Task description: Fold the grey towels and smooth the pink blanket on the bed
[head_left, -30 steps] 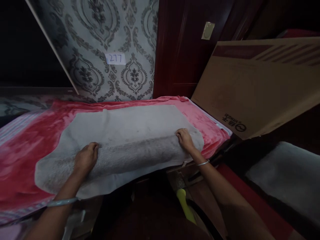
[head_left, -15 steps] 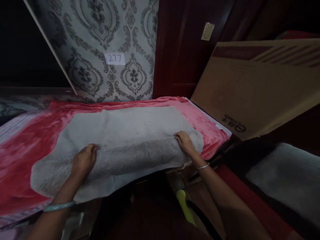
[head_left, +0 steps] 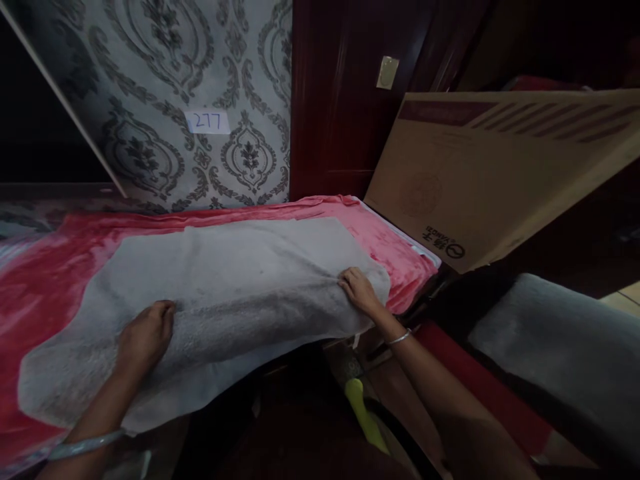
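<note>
A grey plush cloth (head_left: pixel 240 257) with rounded ends lies on a red and pink blanket (head_left: pixel 395 263). Its front part is folded over, so a darker, fuzzier strip runs along the near side below the paler, smoother area. My left hand (head_left: pixel 147 333) is closed at the left of the fold edge, thumb and fingers pinching the cloth. Toward the right end, my right hand (head_left: pixel 357 287) also pinches that edge, and creases run out from its fingertips. A pale bangle is on my left wrist, a thin silver one on my right.
Behind stands a patterned wall with a "277" label (head_left: pixel 207 122). A large cardboard box (head_left: pixel 480 173) leans at the right. Another grey plush piece (head_left: pixel 560 353) lies at the lower right, near a red surface (head_left: pixel 485 387). Below is a yellow-green handle (head_left: pixel 363 407). A dark screen (head_left: pixel 40 120) is at the left.
The view has turned a little to the right, so everything sits further left. Both hands keep hold of the fold edge. Creases by my right hand have become sharper.
</note>
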Available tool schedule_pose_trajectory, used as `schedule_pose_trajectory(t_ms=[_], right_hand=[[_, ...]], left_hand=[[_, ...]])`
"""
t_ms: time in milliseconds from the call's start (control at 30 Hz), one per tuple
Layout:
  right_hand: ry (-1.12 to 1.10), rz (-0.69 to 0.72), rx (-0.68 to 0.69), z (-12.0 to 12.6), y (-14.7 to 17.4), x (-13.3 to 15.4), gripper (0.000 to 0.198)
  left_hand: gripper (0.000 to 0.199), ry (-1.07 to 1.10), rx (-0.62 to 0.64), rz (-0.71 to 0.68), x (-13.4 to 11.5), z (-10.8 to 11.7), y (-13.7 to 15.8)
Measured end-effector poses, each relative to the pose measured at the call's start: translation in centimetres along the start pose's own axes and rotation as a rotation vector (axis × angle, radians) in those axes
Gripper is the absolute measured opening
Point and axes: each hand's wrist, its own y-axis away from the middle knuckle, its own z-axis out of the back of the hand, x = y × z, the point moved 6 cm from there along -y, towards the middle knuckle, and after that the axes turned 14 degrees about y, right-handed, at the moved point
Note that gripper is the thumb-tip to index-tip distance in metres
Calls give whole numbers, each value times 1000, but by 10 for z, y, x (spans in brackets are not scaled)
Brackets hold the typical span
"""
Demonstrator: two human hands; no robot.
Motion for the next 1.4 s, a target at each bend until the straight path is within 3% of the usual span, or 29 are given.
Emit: schedule_pose_trajectory(t_ms=[167, 300, 467, 600, 1033, 1400], right_hand=[[-34, 1, 9, 0, 10, -17, 20], [-89, 19, -27, -5, 20, -29, 27], [-139, -3, -88, -10, 24, -33, 36], [-129, -66, -117, -7, 24, -28, 40], [-28, -127, -237, 37, 51, -13, 38], [209, -292, -400, 99, 65, 6, 51]], left_hand=[[32, 4, 14, -92, 4, 5, 6], [33, -66, 80, -150, 24, 17, 22], [30, -167, 53, -76, 59, 43, 43], [25, -155, 26, -33, 70, 52, 48], [20, -48, -161, -86, 70, 75, 60], [27, -115, -343, -161, 57, 126, 79]])
